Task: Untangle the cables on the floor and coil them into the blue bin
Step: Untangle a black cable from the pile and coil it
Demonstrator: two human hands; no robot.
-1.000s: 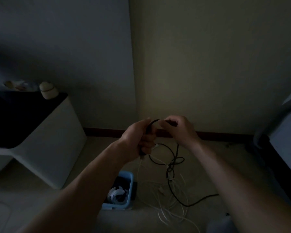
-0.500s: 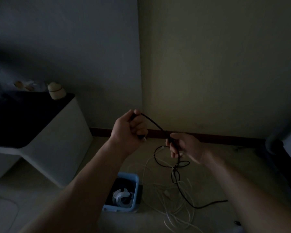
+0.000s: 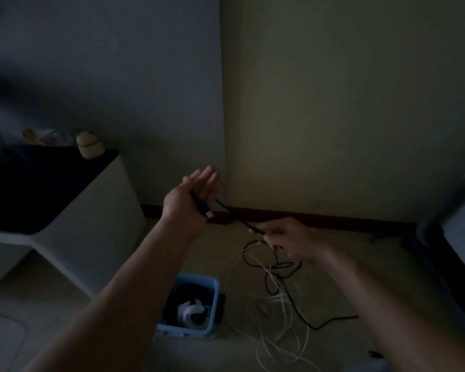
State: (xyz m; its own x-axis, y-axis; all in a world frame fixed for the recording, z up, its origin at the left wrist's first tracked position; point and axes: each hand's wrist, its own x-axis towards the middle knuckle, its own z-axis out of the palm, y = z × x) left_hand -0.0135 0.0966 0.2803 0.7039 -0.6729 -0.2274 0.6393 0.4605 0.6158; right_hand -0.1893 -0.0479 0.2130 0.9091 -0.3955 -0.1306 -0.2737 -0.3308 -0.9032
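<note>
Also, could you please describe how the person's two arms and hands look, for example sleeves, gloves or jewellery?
The left arm and the right arm are bare up to the frame edge; no sleeve shows. The left hand and the right hand wear no gloves. I see no watch, bracelet or ring, but the room is dim, so a thin ring could be missed.

No legible text in frame.
Too dim to read anything: blue bin, black cable, white cables and the pale jar on the dark tabletop show no readable label, brand or number.
</note>
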